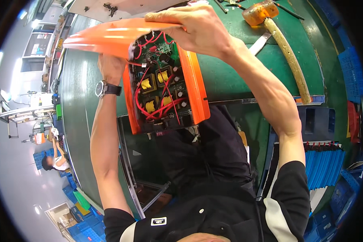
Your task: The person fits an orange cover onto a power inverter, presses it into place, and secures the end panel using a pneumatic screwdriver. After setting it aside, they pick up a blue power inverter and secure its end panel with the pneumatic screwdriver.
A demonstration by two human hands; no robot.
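Black short-sleeved shirt [230, 209] over there, with off-white panels [277, 218] and a black-and-white chest patch [158, 221]; dark trousers [224, 157], and a dark-strapped round wristwatch [100, 88].

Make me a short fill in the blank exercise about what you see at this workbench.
1. The right hand holds the ____ cover.
2. A ____ is strapped around the left wrist.
3. The hammer lies on the ____ workbench.

Missing words: orange; watch; green.
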